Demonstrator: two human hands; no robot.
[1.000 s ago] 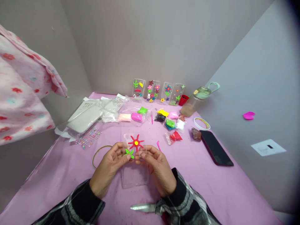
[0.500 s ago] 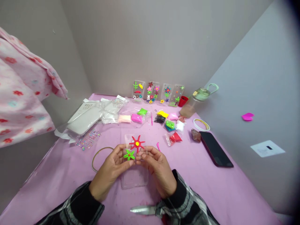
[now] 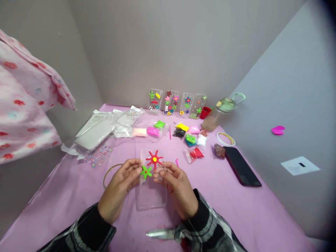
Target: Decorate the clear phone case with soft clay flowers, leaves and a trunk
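A clear phone case is held up above the table between my two hands. Near its top sits a red clay flower with a yellow centre, and below it to the left a green clay flower with a red centre. My left hand grips the case's left edge, its thumb close beside the green flower. On the right edge my right hand is closed, thumb over the case and fingers behind it. Scissors lie near my right sleeve, their handle partly covered.
Several decorated cases lean on the back wall. Clay packets lie mid-table, wrapped cases and a rhinestone sheet at left. A bottle, tape roll, brown stone and phone stand or lie right. A bangle is behind my left hand.
My left thumb and fingers have drawn back left, from under the green flower to the case's edge. The case has shifted very slightly; my right hand stays nearly in place.
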